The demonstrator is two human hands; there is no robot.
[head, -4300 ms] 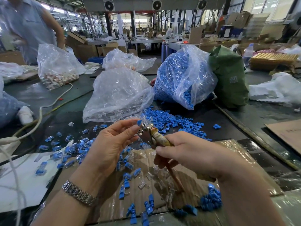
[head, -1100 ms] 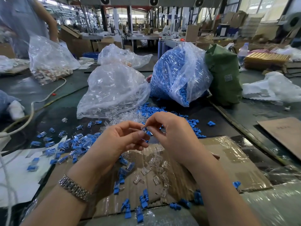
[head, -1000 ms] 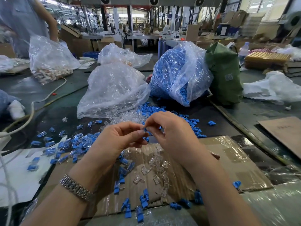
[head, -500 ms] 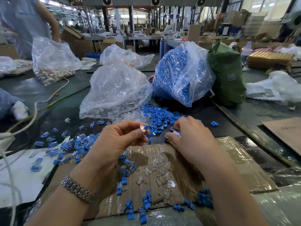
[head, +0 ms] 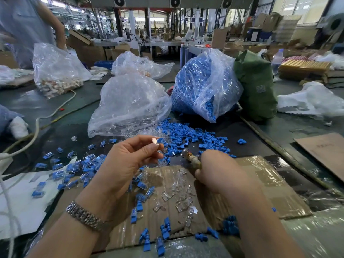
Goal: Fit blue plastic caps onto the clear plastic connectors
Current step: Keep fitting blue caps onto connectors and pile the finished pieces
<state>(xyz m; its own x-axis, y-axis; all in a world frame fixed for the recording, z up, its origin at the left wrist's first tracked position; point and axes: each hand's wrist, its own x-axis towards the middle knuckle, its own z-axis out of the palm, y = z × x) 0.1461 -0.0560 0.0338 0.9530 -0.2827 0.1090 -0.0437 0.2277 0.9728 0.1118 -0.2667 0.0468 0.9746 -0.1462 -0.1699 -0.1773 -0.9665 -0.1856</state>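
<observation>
My left hand (head: 130, 161) pinches a small clear connector with a blue cap (head: 157, 142) between thumb and fingertips, raised above the table. My right hand (head: 221, 172) grips a small tool with a brownish handle and a metal tip (head: 189, 157), lying low over the cardboard. Loose blue caps (head: 188, 133) are heaped just beyond both hands. Bare clear connectors (head: 178, 194) lie scattered on the cardboard sheet (head: 264, 185) below my hands. Capped pieces (head: 74, 168) lie spread to the left.
A clear bag of connectors (head: 128, 105) and a bag full of blue caps (head: 202, 86) stand behind the pile. A green sack (head: 256, 86) is at the right. A white cable (head: 37, 125) runs along the left. Another person (head: 28, 25) stands at far left.
My hands have come apart. The right hand left the piece, dropped right to the cardboard's edge and took up the tool. The left hand keeps holding the capped connector.
</observation>
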